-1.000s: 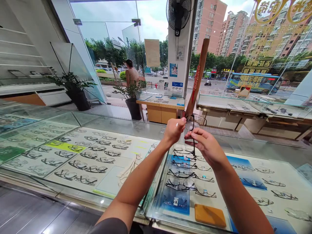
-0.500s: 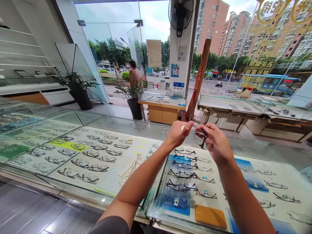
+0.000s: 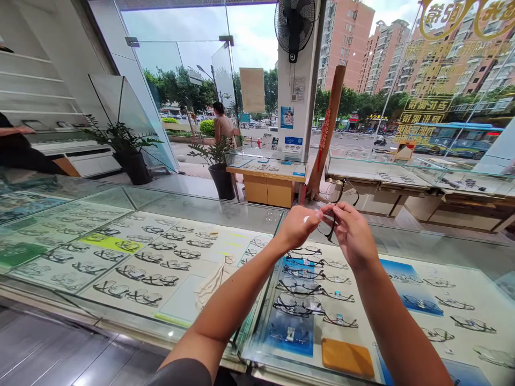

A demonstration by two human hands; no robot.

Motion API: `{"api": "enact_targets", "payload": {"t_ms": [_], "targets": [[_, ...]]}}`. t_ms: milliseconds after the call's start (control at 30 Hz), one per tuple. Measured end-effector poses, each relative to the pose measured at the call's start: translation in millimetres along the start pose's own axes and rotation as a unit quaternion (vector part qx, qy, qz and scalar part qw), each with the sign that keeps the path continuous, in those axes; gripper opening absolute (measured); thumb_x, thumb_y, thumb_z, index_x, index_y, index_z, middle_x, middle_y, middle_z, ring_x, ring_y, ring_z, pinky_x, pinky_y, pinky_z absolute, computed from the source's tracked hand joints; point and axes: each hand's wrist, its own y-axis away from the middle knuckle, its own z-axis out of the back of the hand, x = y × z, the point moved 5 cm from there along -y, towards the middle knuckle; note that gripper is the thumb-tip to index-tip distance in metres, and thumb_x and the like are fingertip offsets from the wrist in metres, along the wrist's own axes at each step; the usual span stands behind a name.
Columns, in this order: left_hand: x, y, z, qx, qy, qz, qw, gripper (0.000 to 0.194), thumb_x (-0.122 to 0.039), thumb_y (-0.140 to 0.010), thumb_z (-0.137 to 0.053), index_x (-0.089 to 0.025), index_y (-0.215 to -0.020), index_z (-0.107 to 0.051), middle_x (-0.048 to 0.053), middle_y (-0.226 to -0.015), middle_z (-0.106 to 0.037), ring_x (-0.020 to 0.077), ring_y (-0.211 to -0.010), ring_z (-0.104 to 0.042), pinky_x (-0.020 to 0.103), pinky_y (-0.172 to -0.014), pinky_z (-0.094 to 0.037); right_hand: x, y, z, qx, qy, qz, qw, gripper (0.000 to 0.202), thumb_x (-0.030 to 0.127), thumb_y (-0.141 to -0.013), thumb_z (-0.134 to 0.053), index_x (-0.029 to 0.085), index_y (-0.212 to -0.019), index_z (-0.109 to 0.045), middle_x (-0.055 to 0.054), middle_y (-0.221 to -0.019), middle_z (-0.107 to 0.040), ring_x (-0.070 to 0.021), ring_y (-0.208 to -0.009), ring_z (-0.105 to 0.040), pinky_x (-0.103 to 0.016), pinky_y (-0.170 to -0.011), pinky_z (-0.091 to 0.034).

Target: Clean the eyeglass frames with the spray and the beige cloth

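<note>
In front of me, above the glass counter, a pair of dark-framed eyeglasses [image 3: 331,231] is held upright on its side between my two hands. My right hand [image 3: 356,236] is closed, its thumb and fingers pinching the frame near the middle. Close against it, my left hand [image 3: 300,228] is closed too, thumb and fingertips meeting at the same part of the frame. A small white spot shows by the left thumb; I cannot make out what it is. One lens hangs below the fingers and the other rim shows above them. The fingers partly hide the frame.
Below my hands, the glass display counter [image 3: 225,210] holds rows of eyeglasses [image 3: 300,287]. An orange-brown case [image 3: 347,356] lies near its front edge. A cream strap [image 3: 215,281] rests to the left. Beyond stand potted plants [image 3: 222,179], a wooden post [image 3: 330,123] and a person [image 3: 223,126].
My hands have shifted slightly down, and the lower lens has tilted and turned more edge-on. At the far left, part of another person in dark clothing has come into view.
</note>
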Motion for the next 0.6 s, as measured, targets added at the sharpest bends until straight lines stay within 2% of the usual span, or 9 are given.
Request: {"api": "enact_targets", "payload": {"t_ms": [167,267,467,600], "targets": [[0,0,-2.1,0.021,-0.033,0.013,0.999,0.071,-0.077,-0.094,-0.046,-0.021,-0.053,-0.039,-0.002,-0.052,-0.037,0.0112,-0.055,-0.031,0.029,-0.056,-0.021,1,1,0,-0.005,-0.01,0.0,1.0,0.018,0.04,-0.083,-0.086,0.026,-0.084,-0.075,-0.001,-0.098,-0.076,-0.0212,-0.101,-0.07,-0.042,-0.105,-0.058],[1,0,-2.7,0.017,-0.018,0.01,1.0,0.071,-0.079,-0.093,-0.048,-0.021,-0.053,-0.038,-0.003,-0.052,-0.036,0.0111,-0.054,-0.032,0.029,-0.055,-0.023,1,2,-1,-0.001,-0.016,-0.003,1.0,0.017,0.039,-0.083,-0.086,0.026,-0.085,-0.075,-0.001,-0.098,-0.077,-0.0206,-0.099,-0.07,-0.042,-0.105,-0.057],[-10,4,-1.5,-0.031,0.046,-0.004,0.998,0.073,-0.08,-0.093,-0.049,-0.021,-0.05,-0.043,-0.001,-0.051,-0.041,0.0113,-0.053,-0.037,0.028,-0.055,-0.028,6,2,-2,0.002,-0.018,-0.004,1.0,0.02,0.041,-0.082,-0.087,0.025,-0.085,-0.076,-0.001,-0.098,-0.077,-0.0193,-0.099,-0.07,-0.038,-0.103,-0.056],[-23,10,17.3,-0.101,0.032,-0.042,0.994,0.067,-0.075,-0.097,-0.045,-0.021,-0.059,-0.049,-0.001,-0.055,-0.047,0.0128,-0.055,-0.044,0.029,-0.059,-0.036,12,5,-1,0.004,-0.017,-0.006,1.0,0.02,0.042,-0.083,-0.086,0.025,-0.085,-0.075,-0.002,-0.1,-0.078,-0.0191,-0.101,-0.07,-0.037,-0.1,-0.056]]}}
